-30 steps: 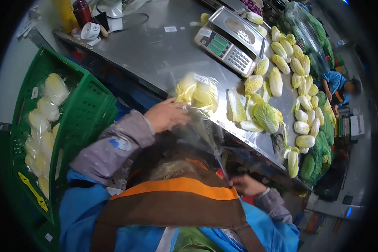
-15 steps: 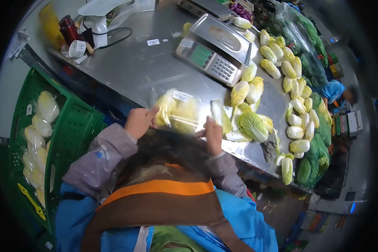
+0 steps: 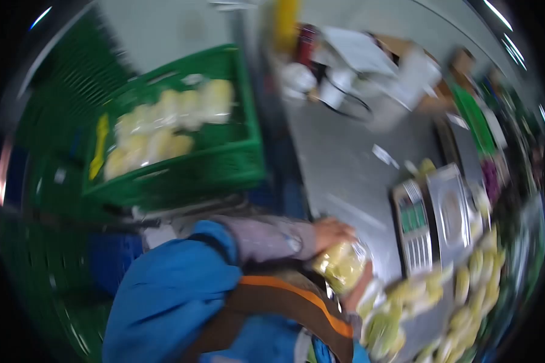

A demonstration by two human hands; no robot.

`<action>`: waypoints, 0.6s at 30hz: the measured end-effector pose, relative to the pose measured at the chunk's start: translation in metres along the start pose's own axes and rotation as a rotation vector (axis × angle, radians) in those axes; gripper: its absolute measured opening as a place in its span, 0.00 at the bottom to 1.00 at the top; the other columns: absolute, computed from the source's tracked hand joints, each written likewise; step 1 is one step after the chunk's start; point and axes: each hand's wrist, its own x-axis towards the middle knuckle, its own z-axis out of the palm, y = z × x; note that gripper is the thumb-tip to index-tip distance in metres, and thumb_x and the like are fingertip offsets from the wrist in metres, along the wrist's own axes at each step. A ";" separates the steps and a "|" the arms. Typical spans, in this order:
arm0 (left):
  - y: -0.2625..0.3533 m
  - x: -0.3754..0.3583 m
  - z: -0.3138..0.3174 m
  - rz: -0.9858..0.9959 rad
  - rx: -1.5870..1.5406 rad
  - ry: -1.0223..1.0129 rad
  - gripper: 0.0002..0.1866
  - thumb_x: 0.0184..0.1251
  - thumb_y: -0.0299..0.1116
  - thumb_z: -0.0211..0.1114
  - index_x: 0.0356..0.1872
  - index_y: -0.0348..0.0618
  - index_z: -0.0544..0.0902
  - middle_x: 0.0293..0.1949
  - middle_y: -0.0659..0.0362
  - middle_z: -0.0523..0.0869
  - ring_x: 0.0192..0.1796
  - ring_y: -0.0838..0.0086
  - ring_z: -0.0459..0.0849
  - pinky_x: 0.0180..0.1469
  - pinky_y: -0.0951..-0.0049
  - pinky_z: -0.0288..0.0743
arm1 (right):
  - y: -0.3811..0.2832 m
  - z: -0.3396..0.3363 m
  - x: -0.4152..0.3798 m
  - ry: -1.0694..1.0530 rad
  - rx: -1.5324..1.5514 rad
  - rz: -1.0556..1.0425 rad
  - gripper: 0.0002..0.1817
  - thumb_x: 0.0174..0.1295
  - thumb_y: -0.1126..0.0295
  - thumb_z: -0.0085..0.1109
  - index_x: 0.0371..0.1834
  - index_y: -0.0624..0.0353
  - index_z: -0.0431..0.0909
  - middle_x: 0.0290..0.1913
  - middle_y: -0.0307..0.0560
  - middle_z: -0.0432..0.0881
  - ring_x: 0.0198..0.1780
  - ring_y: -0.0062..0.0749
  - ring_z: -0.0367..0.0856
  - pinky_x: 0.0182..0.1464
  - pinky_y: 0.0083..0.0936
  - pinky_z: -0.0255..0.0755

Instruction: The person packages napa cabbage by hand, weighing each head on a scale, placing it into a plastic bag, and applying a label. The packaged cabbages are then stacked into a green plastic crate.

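Observation:
A clear bag of yellow-white cabbages (image 3: 341, 266) is held between my hands near the front edge of the metal table (image 3: 327, 151). My left hand (image 3: 334, 235) grips its upper side, fingers closed on the bag. On the lower right side my right hand (image 3: 358, 290) holds the bag, its fingers partly hidden and blurred. Loose cabbages (image 3: 384, 330) lie just right of that hand. To the left, a green crate (image 3: 200, 163) contains several wrapped cabbages (image 3: 163, 109).
A scale (image 3: 415, 227) with a metal tray stands right of my hands. More cabbages (image 3: 478, 272) lie beyond it. A red container (image 3: 306, 43), a cable and white items are at the table's far end. A yellow strip (image 3: 99, 145) is in the crate.
The view has turned left, so the crate shows more fully and the table has shifted right. My hands still hold the bag, now closer around it.

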 end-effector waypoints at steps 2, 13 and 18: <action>-0.003 0.006 -0.012 -0.087 -0.203 0.012 0.34 0.38 0.33 0.69 0.55 0.52 0.70 0.57 0.50 0.71 0.64 0.60 0.65 0.61 0.56 0.59 | -0.024 -0.013 0.014 -0.021 -0.576 -0.472 0.41 0.45 0.69 0.69 0.62 0.66 0.57 0.53 0.55 0.72 0.54 0.42 0.71 0.56 0.31 0.64; 0.033 -0.043 -0.238 -0.603 -1.480 0.599 0.24 0.53 0.34 0.65 0.51 0.35 0.74 0.46 0.53 0.81 0.45 0.70 0.81 0.50 0.71 0.73 | -0.201 0.083 0.097 -0.363 -0.167 -0.371 0.26 0.70 0.55 0.35 0.41 0.73 0.70 0.33 0.49 0.73 0.35 0.25 0.66 0.34 0.29 0.60; 0.009 -0.164 -0.370 -0.567 -1.594 0.786 0.22 0.60 0.38 0.56 0.51 0.34 0.72 0.43 0.50 0.82 0.43 0.67 0.82 0.49 0.68 0.75 | -0.255 0.197 0.084 -0.771 0.196 -0.249 0.23 0.63 0.66 0.52 0.58 0.68 0.65 0.43 0.49 0.78 0.37 0.24 0.76 0.42 0.19 0.70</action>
